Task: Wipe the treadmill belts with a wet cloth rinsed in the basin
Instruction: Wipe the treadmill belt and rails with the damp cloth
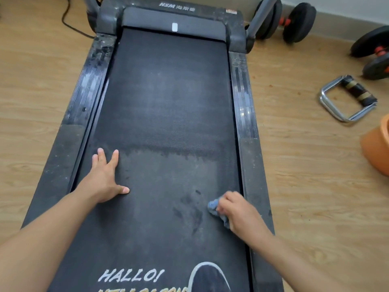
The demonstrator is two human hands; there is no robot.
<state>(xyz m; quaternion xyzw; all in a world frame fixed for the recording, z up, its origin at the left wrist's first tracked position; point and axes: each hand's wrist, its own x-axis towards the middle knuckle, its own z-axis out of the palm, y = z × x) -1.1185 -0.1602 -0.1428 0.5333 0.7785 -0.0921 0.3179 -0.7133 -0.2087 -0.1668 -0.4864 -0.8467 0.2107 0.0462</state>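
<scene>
Fingers (226,199) of right hand (237,211) grip cloth (212,205) on belt (168,102).

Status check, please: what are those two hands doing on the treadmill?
Left hand flat on the belt, fingers spread. Right hand gripping the blue cloth near the belt's right edge. Nothing blocking the belt; orange basin on the floor, right.

Light wood-grain floor (42,85) meets a pale wall (347,5), with black dumbbells (299,22) and a chrome handle (347,100) lying near.
</scene>
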